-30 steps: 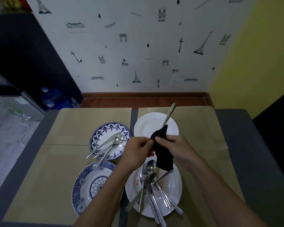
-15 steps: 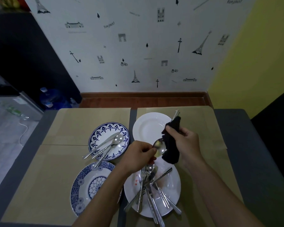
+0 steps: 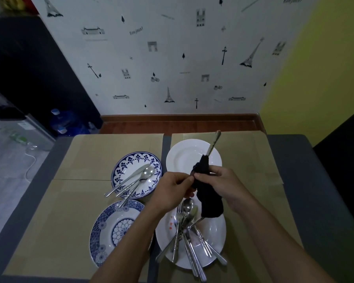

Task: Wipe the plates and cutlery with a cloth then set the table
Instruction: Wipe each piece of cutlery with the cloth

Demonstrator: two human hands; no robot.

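Observation:
My right hand (image 3: 221, 180) grips a black cloth (image 3: 207, 193) wrapped round a spoon (image 3: 214, 142), whose handle sticks up past the cloth toward the far edge. My left hand (image 3: 172, 186) pinches the spoon's bowl end, which is hidden between my fingers and the cloth. Both hands hover above the table between two white plates. The far white plate (image 3: 184, 158) holds nothing. The near white plate (image 3: 215, 235) carries a pile of several forks, spoons and knives (image 3: 187, 225) and some reddish smears.
A blue-patterned plate (image 3: 129, 162) on the left holds a knife and spoons (image 3: 135, 178). A second blue-patterned plate (image 3: 108, 231) lies nearer me. Tan placemats (image 3: 102, 150) cover the grey table. Water bottles (image 3: 61, 121) stand on the floor at far left.
My right hand has slid the cloth back down the spoon toward my left hand, covering the bowl that showed half a second ago. More of the handle now shows above the cloth.

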